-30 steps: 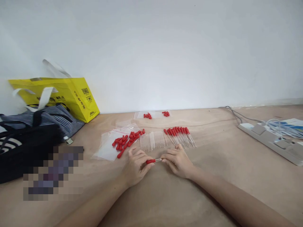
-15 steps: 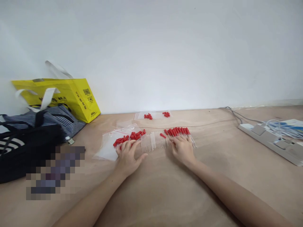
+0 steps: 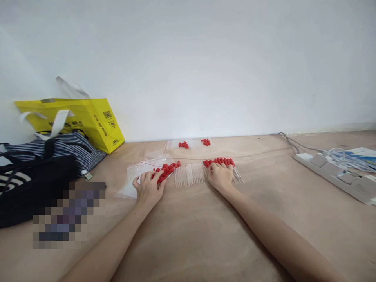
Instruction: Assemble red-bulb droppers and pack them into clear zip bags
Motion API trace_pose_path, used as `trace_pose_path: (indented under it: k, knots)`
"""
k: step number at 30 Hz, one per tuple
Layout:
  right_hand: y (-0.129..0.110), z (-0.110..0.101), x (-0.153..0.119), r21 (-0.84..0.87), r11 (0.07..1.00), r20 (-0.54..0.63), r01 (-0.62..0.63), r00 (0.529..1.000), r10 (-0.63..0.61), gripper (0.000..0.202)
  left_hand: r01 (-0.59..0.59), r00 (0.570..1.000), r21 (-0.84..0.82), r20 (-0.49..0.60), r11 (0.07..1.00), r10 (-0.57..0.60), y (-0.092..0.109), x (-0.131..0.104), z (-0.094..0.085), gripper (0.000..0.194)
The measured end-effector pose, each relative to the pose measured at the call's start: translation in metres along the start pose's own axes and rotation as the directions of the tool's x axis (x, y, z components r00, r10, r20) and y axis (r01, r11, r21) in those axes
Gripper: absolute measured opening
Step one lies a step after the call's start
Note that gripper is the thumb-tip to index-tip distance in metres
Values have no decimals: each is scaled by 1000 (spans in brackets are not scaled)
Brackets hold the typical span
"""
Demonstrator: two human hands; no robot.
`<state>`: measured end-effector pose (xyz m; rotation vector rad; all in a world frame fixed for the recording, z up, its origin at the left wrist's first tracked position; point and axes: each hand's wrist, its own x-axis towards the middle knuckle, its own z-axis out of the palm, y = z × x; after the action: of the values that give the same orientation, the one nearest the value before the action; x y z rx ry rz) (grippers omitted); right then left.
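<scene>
My left hand (image 3: 148,189) rests over a pile of loose red rubber bulbs (image 3: 167,169) on a clear zip bag (image 3: 133,178). Its fingers are spread and bent, thumb apart, touching the bulbs at its fingertips. Thin clear dropper tubes (image 3: 189,175) lie side by side between my two hands. To their right is a row of droppers with red bulbs (image 3: 226,161), bulbs facing the wall. My right hand (image 3: 221,176) closes over the left part of this row, its fingers curled around a dropper there. The hand hides the stems beneath it.
Against the wall lies another clear bag (image 3: 194,143) with red bulbs. A yellow bag (image 3: 102,123), a striped bag (image 3: 67,150) and a black bag (image 3: 38,188) stand at the left. At the right is a white power strip (image 3: 331,176) with cables.
My left hand has shifted left and back from the tubes onto the bulbs. My right hand has moved slightly left and up; the tilted dropper beside it now lines up with the row.
</scene>
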<state>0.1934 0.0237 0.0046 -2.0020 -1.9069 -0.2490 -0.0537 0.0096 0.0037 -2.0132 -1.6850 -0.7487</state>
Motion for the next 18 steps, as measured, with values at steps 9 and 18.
trace_pose_path:
  k: [9, 18]
  knots:
    - [-12, -2, 6, 27, 998, 113, -64, 992, 60, 26, -31, 1000, -107, -8, 994, 30, -3, 6, 7, 15]
    - [-25, 0, 17, -25, 995, 176, -95, 980, 98, 22, -105, 993, -252, -83, 962, 86, -2, 9, 3, 19]
